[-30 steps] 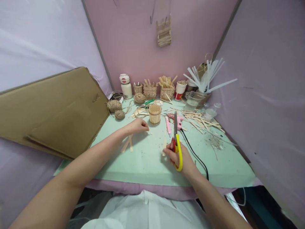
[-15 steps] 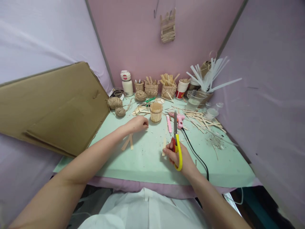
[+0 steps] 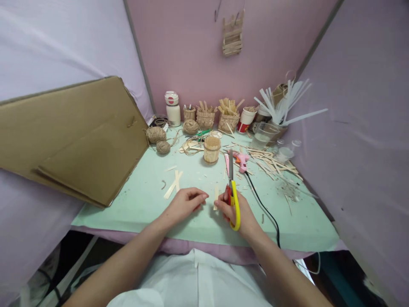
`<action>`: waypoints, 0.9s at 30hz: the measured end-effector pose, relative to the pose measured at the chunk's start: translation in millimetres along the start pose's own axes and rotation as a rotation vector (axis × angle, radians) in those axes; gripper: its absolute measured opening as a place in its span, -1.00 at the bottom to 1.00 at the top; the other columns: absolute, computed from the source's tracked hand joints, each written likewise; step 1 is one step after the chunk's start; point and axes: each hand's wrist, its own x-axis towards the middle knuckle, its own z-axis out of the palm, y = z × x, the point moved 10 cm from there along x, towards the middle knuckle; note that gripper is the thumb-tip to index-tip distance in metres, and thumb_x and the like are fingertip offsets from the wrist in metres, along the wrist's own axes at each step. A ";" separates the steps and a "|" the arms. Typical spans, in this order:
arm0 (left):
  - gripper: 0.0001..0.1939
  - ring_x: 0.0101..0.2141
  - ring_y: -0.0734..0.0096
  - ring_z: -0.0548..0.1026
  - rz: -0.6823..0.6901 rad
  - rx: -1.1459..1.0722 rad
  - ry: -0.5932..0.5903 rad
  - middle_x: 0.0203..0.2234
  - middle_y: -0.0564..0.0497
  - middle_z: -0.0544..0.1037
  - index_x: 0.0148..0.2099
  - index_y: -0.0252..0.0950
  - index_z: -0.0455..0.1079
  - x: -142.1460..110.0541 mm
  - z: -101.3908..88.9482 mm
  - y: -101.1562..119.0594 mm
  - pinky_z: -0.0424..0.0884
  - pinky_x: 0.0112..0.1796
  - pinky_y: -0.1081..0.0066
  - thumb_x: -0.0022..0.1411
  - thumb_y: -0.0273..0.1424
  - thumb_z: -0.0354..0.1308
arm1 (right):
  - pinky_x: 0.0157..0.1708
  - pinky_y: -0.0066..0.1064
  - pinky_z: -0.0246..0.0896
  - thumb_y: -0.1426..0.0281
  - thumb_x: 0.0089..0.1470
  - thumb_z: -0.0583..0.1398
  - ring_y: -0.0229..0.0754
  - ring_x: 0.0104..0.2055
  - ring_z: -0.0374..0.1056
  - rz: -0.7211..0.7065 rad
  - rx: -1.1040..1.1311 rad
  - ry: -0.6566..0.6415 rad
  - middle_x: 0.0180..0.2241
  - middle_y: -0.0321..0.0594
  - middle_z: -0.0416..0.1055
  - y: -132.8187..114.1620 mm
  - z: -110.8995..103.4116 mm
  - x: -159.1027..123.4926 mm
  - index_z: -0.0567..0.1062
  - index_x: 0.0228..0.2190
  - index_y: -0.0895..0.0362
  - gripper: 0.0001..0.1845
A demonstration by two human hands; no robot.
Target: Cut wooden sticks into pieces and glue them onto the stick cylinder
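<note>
My right hand is closed around yellow-and-red-handled scissors, their blades pointing away from me. Between its thumb and fingers it also pinches a short pale wooden strip. Just left of that strip is my left hand, its fingers loosely curled and slightly apart with nothing visible in them. Two crossed wooden strips lie on the green table beyond my left hand. A small round wooden tub stands upright farther back. Past the scissors lies a pink glue gun, and a pink cutter is partly behind the blades.
A black cord runs along the right side. Thin wood sticks are heaped at the right. Twine balls, stick-filled baskets and a white bottle line the back. Cardboard leans at the left.
My left hand has moved toward me and to the right, nearer the strip in my right hand. The right hand has shifted slightly left, still holding scissors and strip. The view has tilted a little.
</note>
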 end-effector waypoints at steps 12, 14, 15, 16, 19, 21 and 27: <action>-0.77 -0.58 0.58 0.21 0.006 -0.286 0.067 -0.66 0.11 0.32 -0.39 -0.34 0.43 -4.8 13.4 -13.5 0.11 -0.53 0.53 0.04 -0.25 0.15 | -0.78 -0.54 -0.09 0.25 -0.15 0.25 -0.42 -0.75 0.01 -0.048 -0.095 0.011 -0.69 -0.49 0.16 6.3 13.2 -4.1 0.20 -0.50 0.09 -0.68; -0.79 -0.58 0.58 0.20 0.007 -0.282 0.066 -0.64 0.11 0.33 -0.40 -0.34 0.43 -5.1 13.7 -12.8 0.10 -0.52 0.52 0.03 -0.27 0.16 | -0.78 -0.54 -0.09 0.23 -0.15 0.25 -0.41 -0.75 0.01 -0.048 -0.098 0.012 -0.69 -0.49 0.15 6.6 13.3 -3.2 0.19 -0.50 0.08 -0.67; -0.81 -0.57 0.58 0.20 0.004 -0.282 0.070 -0.64 0.11 0.34 -0.41 -0.33 0.43 -5.3 13.8 -12.6 0.10 -0.52 0.52 0.02 -0.28 0.17 | -0.78 -0.54 -0.10 0.22 -0.15 0.25 -0.41 -0.75 0.00 -0.049 -0.103 0.012 -0.70 -0.50 0.15 6.8 13.5 -2.9 0.19 -0.50 0.08 -0.67; -0.81 -0.57 0.58 0.20 -0.001 -0.285 0.074 -0.63 0.11 0.34 -0.42 -0.33 0.43 -5.4 13.9 -12.6 0.10 -0.52 0.52 0.00 -0.29 0.17 | -0.78 -0.53 -0.10 0.21 -0.15 0.25 -0.40 -0.75 0.00 -0.051 -0.110 0.014 -0.70 -0.50 0.14 6.9 13.4 -2.6 0.20 -0.50 0.08 -0.67; -0.83 -0.58 0.58 0.19 -0.016 -0.302 0.080 -0.65 0.12 0.32 -0.45 -0.33 0.40 -5.7 14.9 -11.9 0.10 -0.52 0.51 -0.02 -0.30 0.17 | -0.77 -0.53 -0.08 0.20 -0.16 0.26 -0.40 -0.74 0.01 -0.062 -0.123 0.019 -0.68 -0.48 0.16 6.4 12.9 -2.8 0.20 -0.50 0.08 -0.65; -0.84 -0.58 0.58 0.19 -0.015 -0.318 0.087 -0.65 0.13 0.32 -0.46 -0.33 0.38 -6.3 14.6 -10.5 0.10 -0.52 0.51 -0.02 -0.31 0.16 | -0.76 -0.53 -0.06 0.18 -0.16 0.27 -0.41 -0.73 0.02 -0.070 -0.108 0.013 -0.64 -0.46 0.19 4.9 13.3 -4.2 0.20 -0.50 0.08 -0.64; -0.85 -0.56 0.58 0.22 0.017 -0.276 0.072 -0.63 0.13 0.31 -0.45 -0.32 0.33 -11.0 14.9 -2.4 0.14 -0.49 0.52 0.01 -0.32 0.13 | -0.76 -0.52 -0.07 0.11 -0.13 0.25 -0.40 -0.72 0.04 -0.048 -0.116 0.019 -0.62 -0.41 0.23 -1.1 8.5 -10.4 0.21 -0.49 0.09 -0.62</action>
